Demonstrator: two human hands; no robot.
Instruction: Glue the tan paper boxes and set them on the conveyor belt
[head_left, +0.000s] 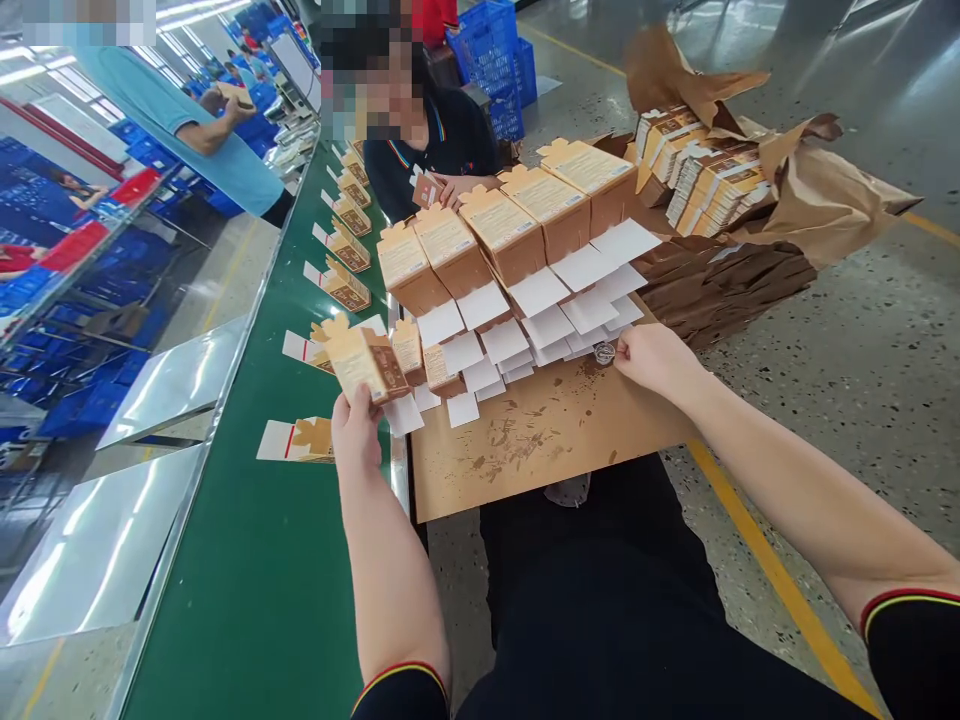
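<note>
My left hand [355, 432] is closed around a small brown-and-cream carton [360, 362], held up at the edge of the green conveyor belt [247, 590]. A white flap hangs from this carton's lower right side. My right hand [658, 364] has its fingers pinched together at the right side of the board [540, 450]; whatever is between them is hidden. Touching or just beside those fingertips is a small round, whitish coil-like item [604, 353]. Between my hands stand stacked cartons [506, 235] with white flaps [536, 292] pointing towards me.
More cartons [349, 290] stand in a row along the belt. Opposite me sits a person in a dark shirt [450, 135]; another in light blue [165, 110] stands across the belt. Brown wrapping paper [817, 190] surrounds bundled flat cartons [716, 185] at right. Blue crates [491, 60] are behind.
</note>
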